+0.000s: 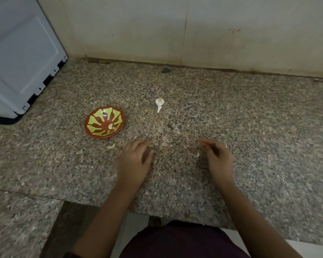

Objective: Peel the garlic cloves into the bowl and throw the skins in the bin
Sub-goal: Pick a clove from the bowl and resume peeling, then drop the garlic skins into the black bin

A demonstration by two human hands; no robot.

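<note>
- Fingers (138, 144) of the left hand (135, 162) hang loosely curled just above the tabletop (250, 127), holding nothing I can see. Those of the right hand (219, 159) curl in tighter, and I cannot tell whether they pinch anything.
- A small white piece (196, 155) sits just beside the right thumb. Blur hides whether it is clove or skin, so I could bin a good clove by mistake.
- The garlic bulb (159, 102) lies on its side in mid-frame, well apart from both hands. It is round and loose, so it may roll if I pry at it one-handed.
- The bowl (99, 118), left of centre, holds one peeled clove (110, 126). It looks shallow and light, so a sweeping left wrist could tip it.
- A skin scrap (111, 146) lies between the bowl and the left hand. Pale flecks are hard to see on the speckled stone, so I may miss some.
- I see no bin in frame, and papery skins could scatter on the way to it.
</note>
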